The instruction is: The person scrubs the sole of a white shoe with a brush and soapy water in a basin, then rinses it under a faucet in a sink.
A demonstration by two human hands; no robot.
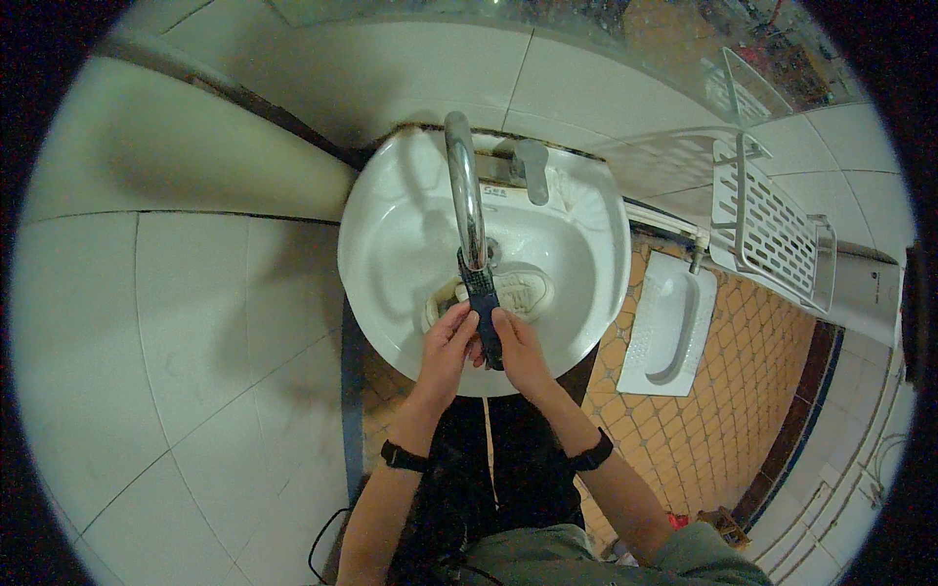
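Note:
Between my left hand [443, 348] and my right hand [519, 355] is a long, narrow dark object [484, 311], possibly a shoe insole or a brush. Both hands grip its lower half, thumbs on top, over the front of a white ceramic washbasin [601, 256]. Its textured far end lies at the mouth of the curved chrome faucet [462, 176]; whether water runs I cannot tell. Beneath it, a white lace-up sneaker [524, 291] rests on its side or sole in the bowl, partly hidden by my hands and the dark object.
A lever handle [533, 170] stands on the basin's back ledge. On the right wall hangs a perforated rack [769, 220], with a squat toilet [667, 329] in the tiled floor [740, 381] below. A tiled wall [198, 329] borders the left side, and a mirror [586, 29] spans the back.

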